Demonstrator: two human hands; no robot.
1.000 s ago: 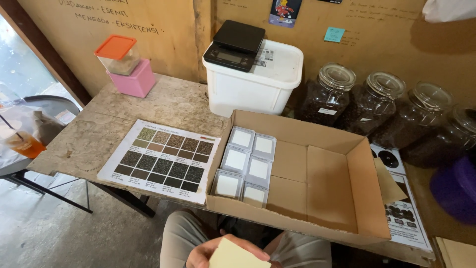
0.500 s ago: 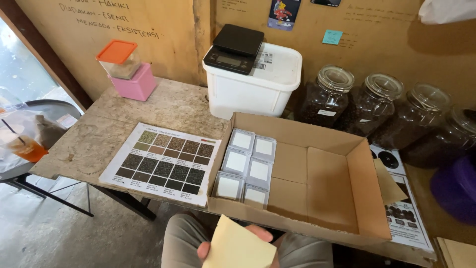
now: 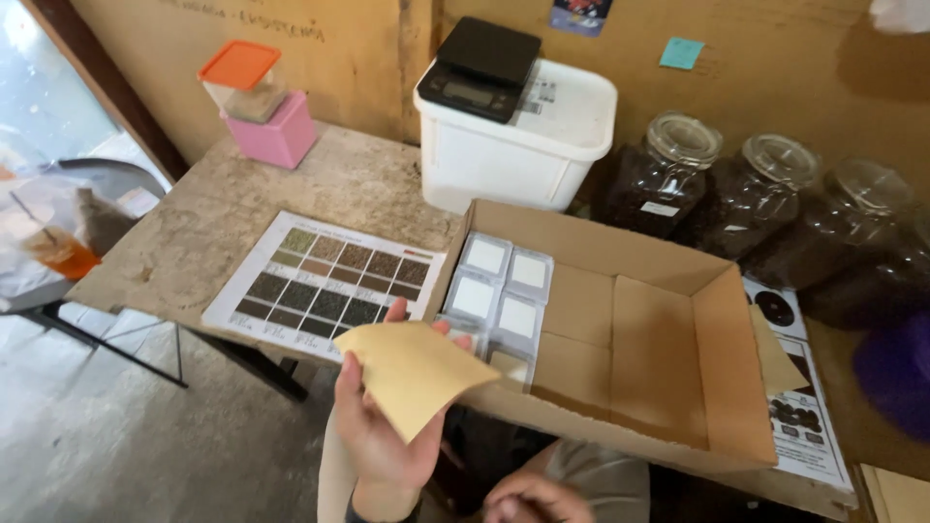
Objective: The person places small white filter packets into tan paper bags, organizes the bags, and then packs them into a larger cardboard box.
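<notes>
Now | left hand (image 3: 383, 426) grip closed on tan paper pouch (image 3: 415, 373) | right hand (image 3: 531, 499) loosely curled, empty | cardboard box (image 3: 620, 334) beside

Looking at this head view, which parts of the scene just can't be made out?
- Right hand: cut off by the bottom edge, so its grip cannot be told.
- Front clear plastic cases in the brown cardboard box: partly hidden by the tan paper sheet held in the left hand.
- Purple object: blurred, cut by the right edge.
- Dark contents of the glass jars: too small to identify.

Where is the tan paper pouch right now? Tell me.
In the head view, low and left of centre: the left hand holds the tan paper pouch up before the cardboard box's near-left corner.
</notes>
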